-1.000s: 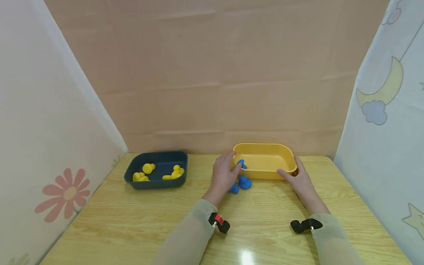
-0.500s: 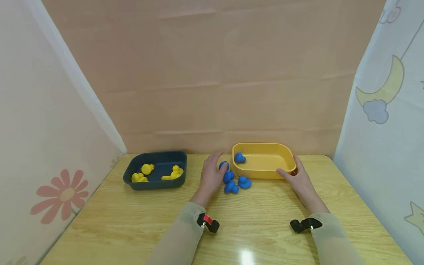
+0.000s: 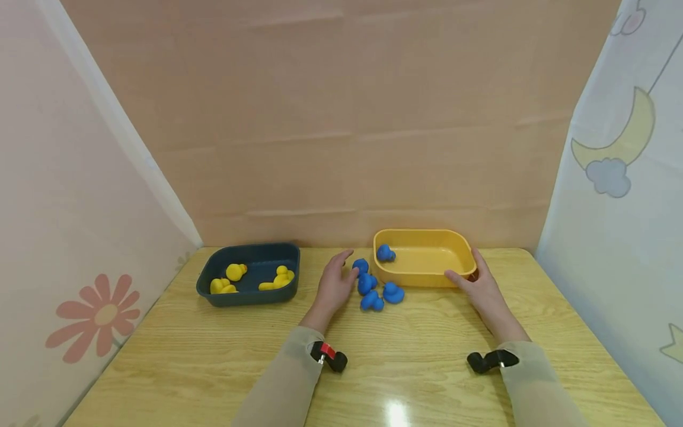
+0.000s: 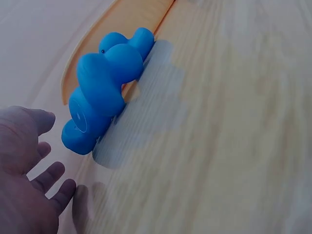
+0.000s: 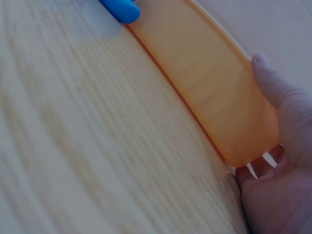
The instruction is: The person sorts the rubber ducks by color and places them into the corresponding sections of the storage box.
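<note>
My right hand (image 3: 482,290) grips the right end of a yellow plastic tub (image 3: 411,280), thumb on its front side and fingers round the corner. In the right wrist view the thumb (image 5: 268,80) lies at the rim. One blue rubber duck (image 3: 385,253) lies inside the tub at its left end. Several more blue ducks (image 3: 367,283) cluster on the table by the tub's front left corner. Just left of them my left hand (image 3: 332,289) holds nothing, its fingers spread and relaxed. The left wrist view shows a small gap between that hand and the blue ducks (image 4: 100,85).
A dark blue tub (image 3: 248,299) with several yellow ducks (image 3: 233,272) stands at the back left of the wooden table (image 3: 405,362). A brown paper backdrop (image 3: 347,148) rises behind the table. Patterned sheets (image 3: 613,249) hang at both sides.
My left hand has moved left, away from the yellow tub's left end, uncovering the blue ducks. The blue duck inside the tub sits slightly farther back. My right hand has stayed on the tub.
</note>
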`<state>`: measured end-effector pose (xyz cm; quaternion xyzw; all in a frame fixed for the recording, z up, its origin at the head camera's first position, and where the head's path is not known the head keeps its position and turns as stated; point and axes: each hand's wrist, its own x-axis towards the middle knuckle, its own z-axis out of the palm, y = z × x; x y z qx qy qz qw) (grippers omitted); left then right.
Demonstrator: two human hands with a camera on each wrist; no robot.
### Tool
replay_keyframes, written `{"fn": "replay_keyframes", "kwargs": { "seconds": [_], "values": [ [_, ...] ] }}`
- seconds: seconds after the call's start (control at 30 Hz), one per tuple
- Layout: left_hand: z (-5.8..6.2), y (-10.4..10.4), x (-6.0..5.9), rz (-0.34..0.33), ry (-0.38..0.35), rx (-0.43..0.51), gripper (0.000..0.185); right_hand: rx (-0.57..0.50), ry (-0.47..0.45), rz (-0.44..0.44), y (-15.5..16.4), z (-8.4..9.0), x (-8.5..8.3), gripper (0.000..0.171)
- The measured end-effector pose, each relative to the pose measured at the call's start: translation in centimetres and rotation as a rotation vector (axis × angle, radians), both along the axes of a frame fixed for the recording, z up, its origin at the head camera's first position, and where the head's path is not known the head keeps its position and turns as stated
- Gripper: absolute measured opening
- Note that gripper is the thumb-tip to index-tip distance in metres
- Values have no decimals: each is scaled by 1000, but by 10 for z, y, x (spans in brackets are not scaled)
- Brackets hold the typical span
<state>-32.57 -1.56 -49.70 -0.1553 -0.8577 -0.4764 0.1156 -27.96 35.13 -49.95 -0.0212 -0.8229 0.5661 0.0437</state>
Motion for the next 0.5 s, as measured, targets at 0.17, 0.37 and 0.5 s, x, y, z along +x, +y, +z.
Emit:
{"fn": "replay_keyframes", "kwargs": {
  "seconds": [0.17, 0.37, 0.5],
  "values": [
    [-2, -1, -5, -43, -29, -12, 52, 2, 3, 6, 2, -1, -2, 116],
    [-6, -2, -12, -110, -61, -19, 59, -9, -1, 13, 2, -2, -5, 116],
    [-8, -2, -15, -155, -50, -40, 62, -14, -11, 14, 2, -4, -5, 116]
  ]
}}
